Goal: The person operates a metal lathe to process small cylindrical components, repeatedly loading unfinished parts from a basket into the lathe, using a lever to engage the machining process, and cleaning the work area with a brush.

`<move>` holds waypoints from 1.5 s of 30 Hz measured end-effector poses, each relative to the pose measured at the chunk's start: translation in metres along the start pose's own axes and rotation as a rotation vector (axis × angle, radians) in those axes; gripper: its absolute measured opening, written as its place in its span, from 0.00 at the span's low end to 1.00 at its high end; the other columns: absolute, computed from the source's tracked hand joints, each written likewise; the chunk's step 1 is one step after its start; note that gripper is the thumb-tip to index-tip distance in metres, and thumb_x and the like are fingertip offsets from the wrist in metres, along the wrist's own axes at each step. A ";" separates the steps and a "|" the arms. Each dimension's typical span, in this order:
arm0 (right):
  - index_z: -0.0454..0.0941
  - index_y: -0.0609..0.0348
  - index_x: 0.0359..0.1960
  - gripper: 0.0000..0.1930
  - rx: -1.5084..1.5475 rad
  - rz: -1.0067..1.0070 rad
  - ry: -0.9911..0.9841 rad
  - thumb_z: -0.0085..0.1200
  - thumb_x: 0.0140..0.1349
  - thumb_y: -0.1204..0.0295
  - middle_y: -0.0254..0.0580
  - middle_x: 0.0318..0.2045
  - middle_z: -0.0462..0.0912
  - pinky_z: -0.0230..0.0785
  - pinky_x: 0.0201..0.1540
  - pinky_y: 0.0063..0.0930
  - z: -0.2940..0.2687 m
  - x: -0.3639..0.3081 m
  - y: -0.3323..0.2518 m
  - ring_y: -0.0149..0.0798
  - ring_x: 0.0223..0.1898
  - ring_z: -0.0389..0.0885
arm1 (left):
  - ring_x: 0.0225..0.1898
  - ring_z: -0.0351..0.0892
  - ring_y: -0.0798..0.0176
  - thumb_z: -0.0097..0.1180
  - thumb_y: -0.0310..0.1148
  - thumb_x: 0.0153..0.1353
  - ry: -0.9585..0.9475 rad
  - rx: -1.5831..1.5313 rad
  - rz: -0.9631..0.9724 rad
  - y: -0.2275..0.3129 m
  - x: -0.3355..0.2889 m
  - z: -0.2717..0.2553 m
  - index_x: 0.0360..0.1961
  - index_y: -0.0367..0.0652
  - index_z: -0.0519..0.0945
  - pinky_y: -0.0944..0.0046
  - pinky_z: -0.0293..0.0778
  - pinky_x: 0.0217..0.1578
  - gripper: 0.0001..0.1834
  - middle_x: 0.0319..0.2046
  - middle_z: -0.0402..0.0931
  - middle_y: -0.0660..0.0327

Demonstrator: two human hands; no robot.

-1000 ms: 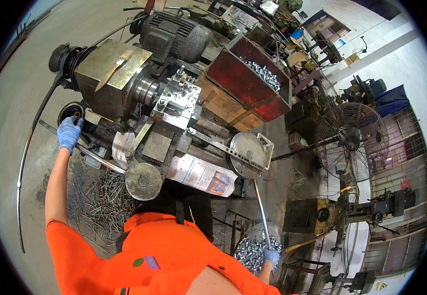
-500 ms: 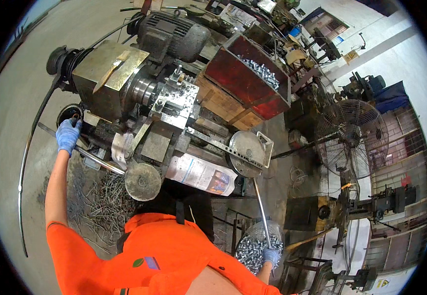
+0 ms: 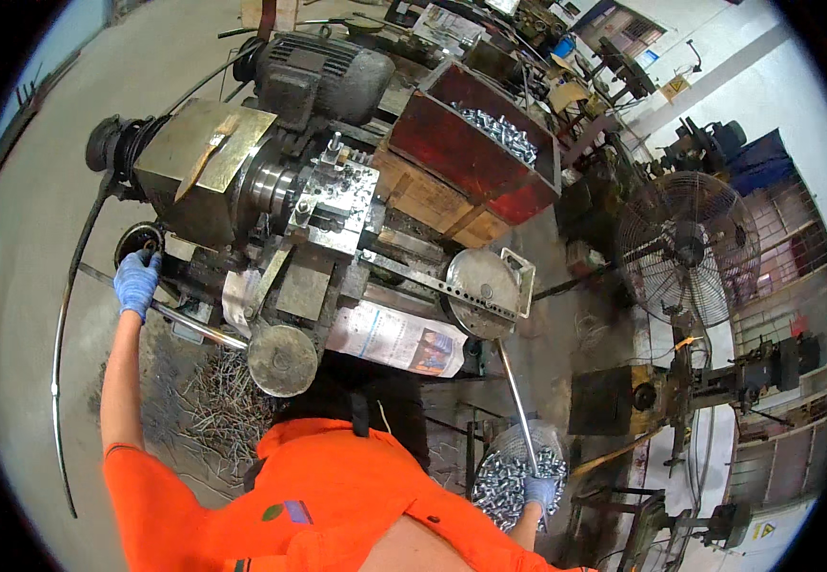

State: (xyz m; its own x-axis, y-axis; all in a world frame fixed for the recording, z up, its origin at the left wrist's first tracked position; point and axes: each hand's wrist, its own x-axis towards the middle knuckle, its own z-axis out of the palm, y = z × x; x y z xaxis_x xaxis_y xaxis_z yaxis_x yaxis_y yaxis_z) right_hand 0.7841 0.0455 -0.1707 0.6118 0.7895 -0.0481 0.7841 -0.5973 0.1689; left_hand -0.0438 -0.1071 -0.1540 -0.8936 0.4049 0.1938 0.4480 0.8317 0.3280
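Note:
My left hand (image 3: pixel 135 283), in a blue glove, has its fingers curled at the lower rim of a dark round handwheel (image 3: pixel 128 250) on the left of a small lathe (image 3: pixel 337 205); its fingertips are partly lost against the dark metal. Low on the right, my right hand (image 3: pixel 540 491), gloved too, is closed around the end of a long shiny lever (image 3: pixel 515 393). That lever slopes up to a round metal disc (image 3: pixel 483 286) on the machine. Beneath the hand stands a round basket of small shiny metal parts (image 3: pixel 501 484). The lathe's chuck (image 3: pixel 273 188) faces a tool block (image 3: pixel 335 181).
A red bin (image 3: pixel 461 143) with more metal parts sits behind the lathe on a wooden crate (image 3: pixel 423 195). A brush (image 3: pixel 206 164) rests on the headstock cover. Metal shavings (image 3: pixel 228 400) litter the floor. To the right stand a large fan (image 3: pixel 688 246) and other machines.
The view has shifted slightly. Both hands keep their places, the left at the handwheel and the right on the lever.

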 end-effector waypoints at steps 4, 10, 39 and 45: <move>0.79 0.66 0.36 0.29 -0.006 0.024 -0.003 0.62 0.39 0.52 0.59 0.37 0.80 0.72 0.45 0.42 0.001 0.001 -0.003 0.53 0.41 0.79 | 0.37 0.78 0.48 0.53 0.49 0.55 0.000 -0.040 0.014 -0.003 0.001 0.002 0.36 0.46 0.82 0.53 0.72 0.39 0.19 0.34 0.79 0.51; 0.81 0.63 0.24 0.18 0.032 -0.012 0.057 0.58 0.40 0.58 0.58 0.29 0.81 0.74 0.37 0.41 0.010 0.004 0.004 0.53 0.33 0.81 | 0.38 0.78 0.49 0.53 0.50 0.55 -0.046 0.011 0.002 0.001 0.001 0.002 0.37 0.46 0.82 0.54 0.72 0.39 0.20 0.35 0.79 0.51; 0.58 0.55 0.63 0.41 -0.065 -0.591 0.358 0.53 0.49 0.47 0.47 0.62 0.60 0.40 0.66 0.47 -0.083 0.134 -0.332 0.48 0.65 0.52 | 0.27 0.79 0.65 0.53 0.43 0.59 -0.020 -0.897 -0.124 0.001 -0.014 -0.008 0.37 0.38 0.81 0.65 0.72 0.29 0.18 0.26 0.80 0.57; 0.64 0.55 0.59 0.40 0.143 -0.681 0.285 0.53 0.48 0.44 0.49 0.59 0.65 0.43 0.65 0.43 -0.033 0.070 -0.259 0.48 0.63 0.58 | 0.19 0.66 0.71 0.52 0.40 0.61 0.232 -1.013 -0.437 -0.165 -0.040 0.082 0.30 0.40 0.79 0.69 0.66 0.23 0.14 0.20 0.72 0.65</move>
State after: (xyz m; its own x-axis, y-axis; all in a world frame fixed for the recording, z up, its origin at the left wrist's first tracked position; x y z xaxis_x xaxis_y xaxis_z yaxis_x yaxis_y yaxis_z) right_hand 0.6202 0.2599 -0.1853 -0.0484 0.9854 0.1635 0.9973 0.0387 0.0620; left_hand -0.0846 -0.2297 -0.2915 -0.9998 -0.0139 0.0109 0.0087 0.1499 0.9887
